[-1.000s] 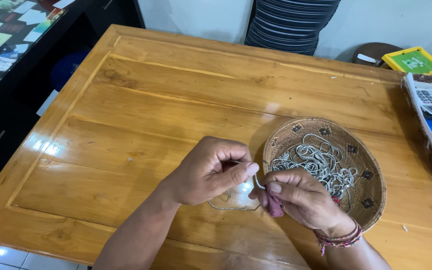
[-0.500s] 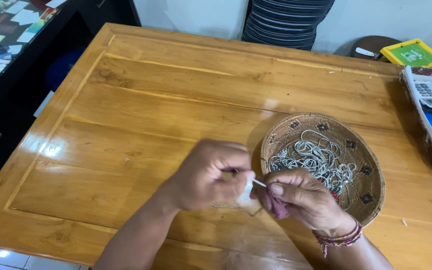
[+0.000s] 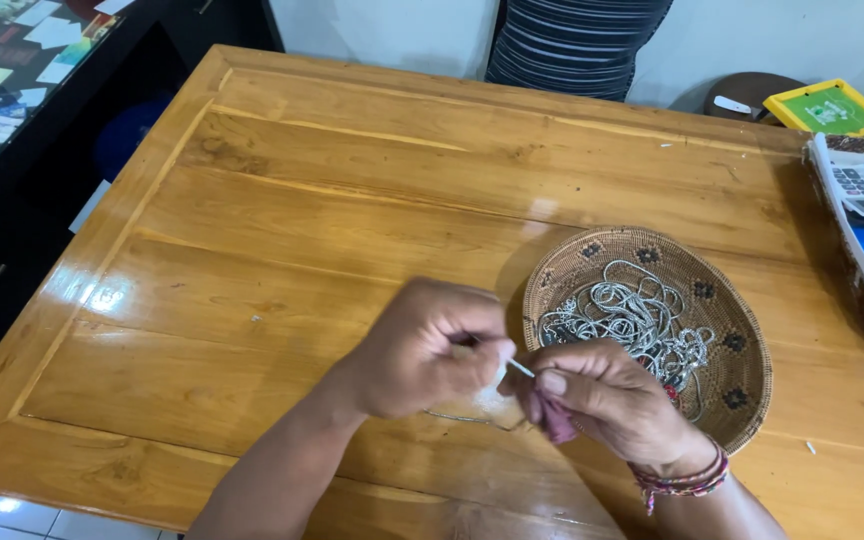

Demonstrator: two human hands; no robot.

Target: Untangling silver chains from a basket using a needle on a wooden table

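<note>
A thin silver chain (image 3: pixel 520 368) is stretched between both hands above the glossy wooden surface (image 3: pixel 282 250). The left hand (image 3: pixel 430 348) pinches one end; the right hand (image 3: pixel 602 400) presses it into a small pink cloth (image 3: pixel 555 423), apparently for rubbing, beside the round woven basket (image 3: pixel 742 400) of silver chains.

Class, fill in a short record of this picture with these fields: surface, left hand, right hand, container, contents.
Surface: wooden table
Left hand: pinches one end of a thin silver chain
Right hand: pinches the chain's other end with a pinkish cloth
Container: woven basket, beside the right hand
Contents: tangled silver chains
</note>
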